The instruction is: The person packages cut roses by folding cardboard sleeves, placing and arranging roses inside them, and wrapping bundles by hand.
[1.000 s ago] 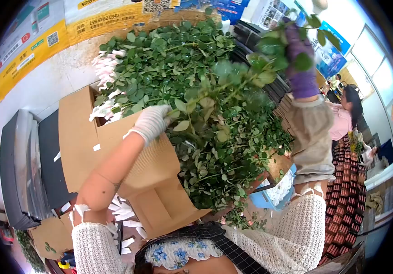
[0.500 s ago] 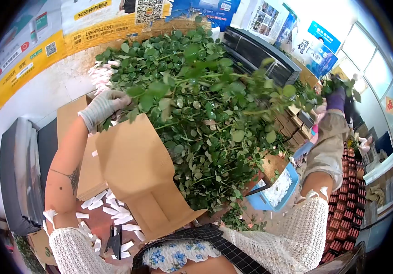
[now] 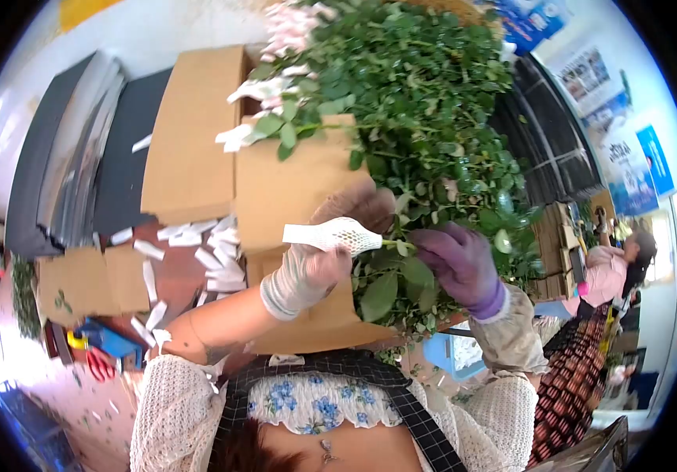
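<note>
A flower head in a white mesh sleeve lies sideways in front of me, its green stem pointing right. My left hand, in a pale glove, holds the sleeve between thumb and fingers. On the stem side, my right hand, in a purple glove, is closed around the leafy stem. Its fingertips are partly hidden by leaves. Behind both hands spreads a big heap of leafy stems. At its left edge lie more flower heads in white sleeves.
Brown cardboard lies under my hands, beside a cardboard stack. Loose white sleeves are scattered on the red surface. Black trays stand right of the heap. A blue bin is low right. Another person is farther right.
Both hands have come together in front of me, the right one from far out right, the left one from the heap's left edge. A sleeved flower is now between them. My view has turned.
</note>
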Motion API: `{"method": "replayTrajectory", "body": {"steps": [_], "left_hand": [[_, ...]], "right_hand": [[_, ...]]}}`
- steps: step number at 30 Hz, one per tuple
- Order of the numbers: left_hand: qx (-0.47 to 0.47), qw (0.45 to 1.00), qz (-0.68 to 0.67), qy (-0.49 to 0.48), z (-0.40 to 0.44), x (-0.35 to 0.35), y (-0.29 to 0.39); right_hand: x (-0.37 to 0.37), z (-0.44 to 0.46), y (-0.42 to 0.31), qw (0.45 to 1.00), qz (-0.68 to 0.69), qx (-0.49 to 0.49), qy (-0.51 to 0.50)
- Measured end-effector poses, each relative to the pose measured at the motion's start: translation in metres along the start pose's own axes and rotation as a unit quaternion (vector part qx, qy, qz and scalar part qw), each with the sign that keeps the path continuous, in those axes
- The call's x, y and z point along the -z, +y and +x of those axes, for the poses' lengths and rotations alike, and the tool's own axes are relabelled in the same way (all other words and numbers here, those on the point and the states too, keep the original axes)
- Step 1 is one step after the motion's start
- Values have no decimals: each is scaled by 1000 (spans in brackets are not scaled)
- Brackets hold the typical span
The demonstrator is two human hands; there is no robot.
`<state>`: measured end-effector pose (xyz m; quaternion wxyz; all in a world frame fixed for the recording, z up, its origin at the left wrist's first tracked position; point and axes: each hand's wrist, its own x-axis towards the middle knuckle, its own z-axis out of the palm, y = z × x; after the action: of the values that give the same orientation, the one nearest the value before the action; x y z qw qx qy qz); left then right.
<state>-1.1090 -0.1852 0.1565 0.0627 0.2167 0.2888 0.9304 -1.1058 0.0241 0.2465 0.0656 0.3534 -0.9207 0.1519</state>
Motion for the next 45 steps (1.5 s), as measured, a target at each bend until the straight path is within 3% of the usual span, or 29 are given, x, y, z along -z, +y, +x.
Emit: {"method": "replayTrajectory", "body": {"steps": [2,3,6,10,11,13,14,15,16,17,18,20,21,22,25,28,31,34,35,38,41,44,45], "left_hand": [[92,994,27,57,-14,21,9],[75,992,53,85,-16,23,8],[40,981,131,133,-9,21,8],[19,979,163,122,-2,19,46],[1,980,158,119,-3,26,51],[-67,939,81,328,-10,36,77],[-116,921,113,355,-15,54,103],[-150,967,-19,207,-33,87,116],[-88,934,173,300,-45,98,125],[-71,867,369,326,-58,108,118],[-49,764,550,335,-74,117,107],[-49,717,605,343,-99,137,100],[-51,693,632,344,-110,146,100],[17,725,639,256,-122,150,103],[26,749,661,39,-124,146,88],[88,737,658,-128,-129,142,41],[86,682,687,-236,-135,144,4],[152,668,682,-257,-126,148,11],[170,684,676,-215,-122,146,23],[206,608,766,-32,-123,154,49],[124,549,824,66,-135,181,71],[-1,600,800,-17,-134,171,71],[-24,609,787,-90,-132,165,59]], "right_hand": [[-27,19,1,998,-19,51,-8],[-29,25,-5,996,-42,80,0],[-50,26,-19,948,316,-39,-4],[-58,33,-20,971,227,54,-45],[-44,44,-31,986,151,64,-12],[-22,31,-31,980,195,-3,-35],[-13,25,-30,976,202,-60,-60],[-17,24,-21,977,184,14,-105],[-21,27,-33,981,126,32,-141],[-25,31,-46,980,68,55,-176],[-45,27,-45,973,111,57,-195],[-110,13,-30,929,225,12,-294],[-142,10,-24,918,264,9,-296],[-171,5,-19,905,302,8,-299],[-239,-24,-2,865,392,-43,-311],[-243,-23,-7,851,385,-88,-345],[-241,-23,-7,871,356,-34,-336],[-232,-17,-14,836,378,-104,-383],[-225,-9,-17,844,362,-83,-387],[-220,-3,-18,880,351,0,-319],[-230,-17,-23,867,364,-56,-335],[-239,-23,-17,853,367,-65,-365],[-239,-24,-18,853,365,-67,-367]]}}
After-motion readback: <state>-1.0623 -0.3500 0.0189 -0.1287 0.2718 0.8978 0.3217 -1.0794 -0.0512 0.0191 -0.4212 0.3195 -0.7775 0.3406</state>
